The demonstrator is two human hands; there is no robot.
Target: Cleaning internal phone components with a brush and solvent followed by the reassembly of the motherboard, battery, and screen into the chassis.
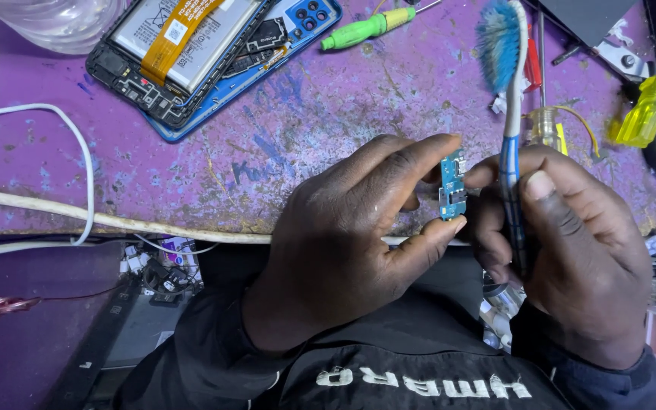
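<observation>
Board point(452, 184) — a small teal circuit piece, flat and narrow, with tiny metal parts on its face — stands upright above the front edge of the bench point(328, 114), held in the air between both hands. The left hand point(343, 243) pinches it: the thumb is on the top end, another finger presses the bottom end, and the other fingers curl in behind. The right hand point(571, 250) is closed around the handle of a toothbrush point(512, 121), thumb lying flat along the handle; its fingertips come just beside the right edge of the board, and I cannot tell if they touch it. The toothbrush is white and blue plastic, its worn blue bristle head pointing up and away from the person, well above the board.

The bench has a purple painted top, scratched and stained, with the paint worn at the front edge. At the far left lies an opened phone point(199, 53) — blue shell, dark frame, a silver battery and an orange ribbon on it. Near it lies a green screwdriver point(366, 29). On the right a yellow screwdriver point(644, 114) lies among dark tools. White cables point(77, 152) run along the front edge. Between the phone and the hands the surface is bare.
</observation>
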